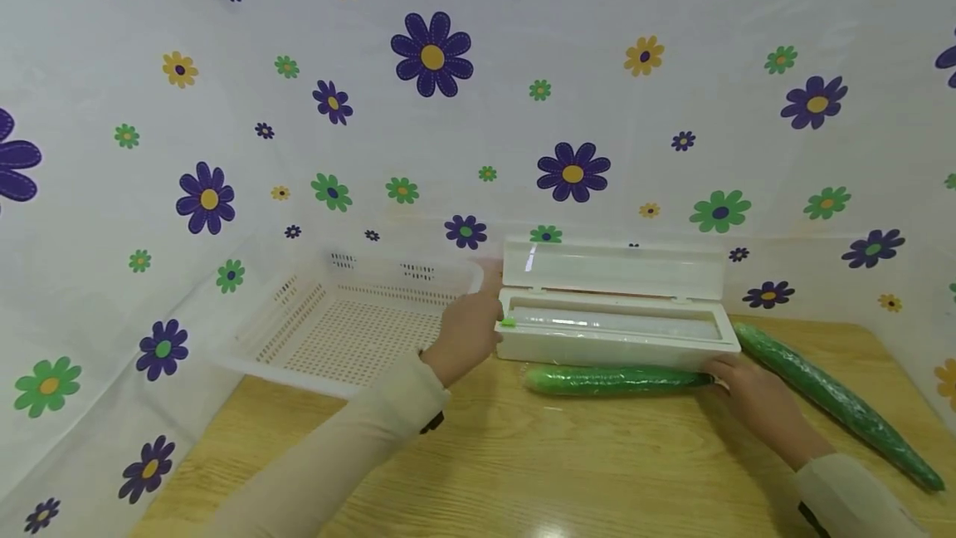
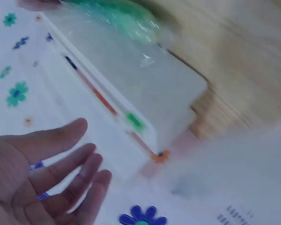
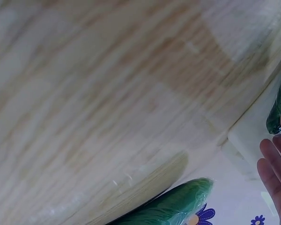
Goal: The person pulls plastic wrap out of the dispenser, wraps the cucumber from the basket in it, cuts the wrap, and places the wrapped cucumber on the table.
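Observation:
A green cucumber in clear plastic wrap [image 1: 620, 380] lies along the front of a white wrap dispenser box [image 1: 597, 349]. My right hand [image 1: 754, 397] pinches the cucumber's dark right end between thumb and fingers. In the right wrist view, that dark tip [image 3: 274, 123] shows against the thumb. My left hand [image 1: 469, 330] is beside the box's left end; the left wrist view shows its fingers [image 2: 65, 187] loosely extended, holding nothing. The box lid [image 1: 612, 268] stands raised, and a roll of clear film [image 1: 612, 322] lies inside. A green slider [image 2: 135, 122] sits at the box's left edge.
A second wrapped cucumber [image 1: 836, 401] lies diagonally right of the box, beside my right forearm. A white perforated basket [image 1: 291, 376] stands at the left, close to my left forearm. Flowered white sheeting [image 1: 508, 123] rises behind the wooden table [image 1: 568, 471].

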`<state>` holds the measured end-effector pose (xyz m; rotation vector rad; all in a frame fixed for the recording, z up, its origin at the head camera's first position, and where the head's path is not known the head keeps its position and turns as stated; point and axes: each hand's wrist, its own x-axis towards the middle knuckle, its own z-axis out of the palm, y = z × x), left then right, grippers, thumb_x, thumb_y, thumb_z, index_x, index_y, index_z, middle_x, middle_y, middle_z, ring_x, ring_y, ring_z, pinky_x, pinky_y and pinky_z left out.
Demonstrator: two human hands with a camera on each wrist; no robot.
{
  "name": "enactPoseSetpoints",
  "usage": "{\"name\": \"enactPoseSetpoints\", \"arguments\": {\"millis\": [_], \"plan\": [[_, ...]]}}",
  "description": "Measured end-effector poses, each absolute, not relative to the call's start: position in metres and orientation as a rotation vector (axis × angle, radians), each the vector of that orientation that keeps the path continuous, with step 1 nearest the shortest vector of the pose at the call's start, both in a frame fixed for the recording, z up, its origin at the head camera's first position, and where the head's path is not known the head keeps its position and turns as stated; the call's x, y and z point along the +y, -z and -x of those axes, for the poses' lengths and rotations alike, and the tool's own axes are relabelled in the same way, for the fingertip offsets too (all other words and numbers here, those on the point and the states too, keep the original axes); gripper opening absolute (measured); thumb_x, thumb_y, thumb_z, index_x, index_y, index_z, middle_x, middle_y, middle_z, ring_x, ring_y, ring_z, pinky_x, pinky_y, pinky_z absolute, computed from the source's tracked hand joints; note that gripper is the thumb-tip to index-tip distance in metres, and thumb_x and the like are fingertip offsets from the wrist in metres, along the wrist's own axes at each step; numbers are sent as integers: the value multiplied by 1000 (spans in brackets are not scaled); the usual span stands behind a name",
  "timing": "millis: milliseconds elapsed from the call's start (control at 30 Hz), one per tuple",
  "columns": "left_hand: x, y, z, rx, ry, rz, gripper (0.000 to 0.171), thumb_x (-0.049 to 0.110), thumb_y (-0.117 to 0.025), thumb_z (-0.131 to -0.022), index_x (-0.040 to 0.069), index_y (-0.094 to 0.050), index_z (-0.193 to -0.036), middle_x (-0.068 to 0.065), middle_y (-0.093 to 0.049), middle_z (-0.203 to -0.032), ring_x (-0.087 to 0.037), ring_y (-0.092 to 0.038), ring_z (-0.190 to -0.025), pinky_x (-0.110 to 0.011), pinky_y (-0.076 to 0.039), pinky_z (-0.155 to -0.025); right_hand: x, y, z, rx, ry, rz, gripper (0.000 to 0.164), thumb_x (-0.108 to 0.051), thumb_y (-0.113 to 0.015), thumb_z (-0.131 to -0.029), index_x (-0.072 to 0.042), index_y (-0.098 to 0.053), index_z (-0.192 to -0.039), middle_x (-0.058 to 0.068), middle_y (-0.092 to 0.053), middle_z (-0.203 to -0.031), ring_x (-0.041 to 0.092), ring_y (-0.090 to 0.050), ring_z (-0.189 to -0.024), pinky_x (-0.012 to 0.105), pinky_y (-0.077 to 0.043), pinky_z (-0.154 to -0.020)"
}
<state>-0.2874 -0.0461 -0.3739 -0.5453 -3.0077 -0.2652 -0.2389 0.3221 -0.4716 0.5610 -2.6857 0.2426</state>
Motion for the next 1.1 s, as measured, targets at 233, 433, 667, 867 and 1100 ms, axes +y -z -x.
{"name": "enactPoseSetpoints", "arguments": {"millis": [233, 433, 667, 867, 1100], "plan": [[-60, 376, 326, -3106, 612, 689, 33, 16, -78, -74, 5, -67, -104, -9, -70, -103, -24, -64, -97, -36, -51, -87, 318, 467, 241, -2638, -208, -603, 25, -2, -79, -68, -4, -66, -89, 13, -68, -91, 30, -66, -81, 44, -54, -68], [-53, 382, 344, -3138, 702, 694, 32, 11, -79, -72, 4, -70, -102, -10, -70, -102, -22, -64, -96, -33, -51, -88, 296, 452, 251, -2495, -250, -703, 22, -5, -81, -65, -3, -68, -84, 8, -68, -80, 23, -65, -72, 38, -54, -64], [-35, 393, 354, -3212, 569, 678, 34, 15, -81, -70, 7, -72, -102, -5, -68, -99, -16, -60, -88, -28, -51, -77, 249, 431, 267, -2551, -336, -703, 18, -10, -79, -71, -5, -70, -86, 7, -69, -84, 23, -66, -77, 37, -55, -69], [-13, 389, 359, -3235, 489, 653, 34, 15, -83, -68, 8, -73, -100, -4, -70, -106, -18, -64, -93, -28, -53, -80, 211, 419, 285, -2544, -406, -748, 16, -11, -78, -74, -8, -70, -87, 5, -70, -83, 20, -65, -77, 35, -55, -67], [-12, 389, 359, -3285, 496, 549, 36, 12, -84, -67, 8, -72, -100, -5, -69, -112, -23, -62, -106, -32, -52, -89, 175, 414, 302, -2590, -518, -764, 12, -13, -73, -80, -7, -72, -91, 4, -71, -86, 19, -66, -78, 35, -55, -70]]}}
